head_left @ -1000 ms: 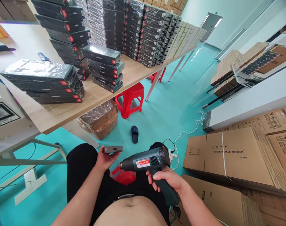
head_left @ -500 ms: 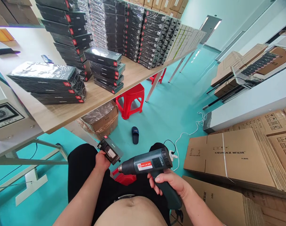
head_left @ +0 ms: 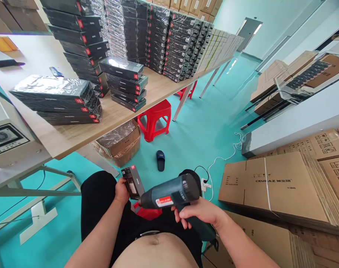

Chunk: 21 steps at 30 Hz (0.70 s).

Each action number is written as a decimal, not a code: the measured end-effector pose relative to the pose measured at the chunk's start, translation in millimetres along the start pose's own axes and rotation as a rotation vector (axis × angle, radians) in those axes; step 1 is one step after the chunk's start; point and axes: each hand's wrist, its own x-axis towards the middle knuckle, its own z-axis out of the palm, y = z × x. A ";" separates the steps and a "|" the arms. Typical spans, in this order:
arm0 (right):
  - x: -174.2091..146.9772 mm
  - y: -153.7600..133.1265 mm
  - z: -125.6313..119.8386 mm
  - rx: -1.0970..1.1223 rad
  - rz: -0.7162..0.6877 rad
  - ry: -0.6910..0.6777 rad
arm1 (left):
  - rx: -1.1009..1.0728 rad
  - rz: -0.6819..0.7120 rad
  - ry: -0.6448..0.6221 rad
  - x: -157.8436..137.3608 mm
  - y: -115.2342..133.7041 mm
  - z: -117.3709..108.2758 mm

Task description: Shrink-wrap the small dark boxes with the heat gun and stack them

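My left hand (head_left: pixel 122 191) grips a small black product box (head_left: pixel 132 181) with a red corner mark, held tilted above my lap. Wrapped round the handle of a dark heat gun (head_left: pixel 169 194), my right hand (head_left: pixel 196 214) keeps it level with the box. The gun's nozzle points left and lies close to the box's lower right edge; whether they touch I cannot tell. A red-and-white label shows on the gun's side. Beneath the nozzle, between my legs, is a red plastic surface (head_left: pixel 147 211), partly hidden.
On the wooden table (head_left: pixel 74 139) stand a short stack of boxes (head_left: pixel 125 83), film-wrapped boxes (head_left: pixel 55 98) and tall stacks behind. A red stool (head_left: pixel 155 119), an open carton (head_left: pixel 120 143) and a slipper (head_left: pixel 160 160) are ahead. Flat cartons (head_left: pixel 272 190) and a power strip (head_left: pixel 205 185) lie right.
The box in my left hand has turned more upright and shifted slightly right. My right hand has tilted the heat gun and moved it a little left, its nozzle now nearer the box's lower edge.
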 end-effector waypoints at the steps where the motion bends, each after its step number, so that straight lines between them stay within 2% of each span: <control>1: -1.1 -0.7 1.2 -0.038 0.013 0.007 | 0.006 0.006 0.004 0.8 -0.2 -0.8; 5: -2.8 -0.1 3.9 -0.038 -0.034 0.140 | 0.030 0.010 0.018 1.3 -1.1 -0.2; 10: -4.3 5.8 15.0 -0.011 -0.056 0.139 | 0.006 0.089 0.062 0.8 -0.9 3.7; 13: -3.8 14.0 22.2 0.020 -0.066 0.176 | -0.010 0.111 0.046 2.1 -0.5 3.2; 15: -2.2 19.8 23.7 0.050 -0.048 0.155 | -0.015 0.121 0.039 3.4 -0.6 1.9; 21: 0.0 21.1 6.7 0.054 -0.070 0.313 | -0.009 0.123 0.018 2.1 -1.2 2.2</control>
